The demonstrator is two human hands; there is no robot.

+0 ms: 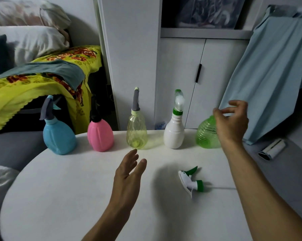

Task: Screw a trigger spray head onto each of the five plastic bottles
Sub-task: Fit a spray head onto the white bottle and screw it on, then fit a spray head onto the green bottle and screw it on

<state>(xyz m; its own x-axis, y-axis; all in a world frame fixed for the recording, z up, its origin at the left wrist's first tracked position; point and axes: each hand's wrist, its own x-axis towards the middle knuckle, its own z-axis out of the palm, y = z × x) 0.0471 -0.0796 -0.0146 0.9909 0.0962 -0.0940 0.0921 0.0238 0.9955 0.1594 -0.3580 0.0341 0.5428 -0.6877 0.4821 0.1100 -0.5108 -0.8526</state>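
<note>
Bottles: four capped in row at 12 o'clock | green bottle [206,134] headless, 2 o'clock | spray head [192,181] loose on table [77,197], 4 o'clock | right hand [232,122] spread above bottle, likely to steady | left hand [129,173] flat, empty

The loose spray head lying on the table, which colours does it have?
White body with green trigger and green screw collar, seen in the head view.

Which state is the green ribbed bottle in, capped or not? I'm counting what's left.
Not capped, it seems: the green ribbed bottle shows no head, though the right hand hides its neck; a spray head lies loose.
</note>
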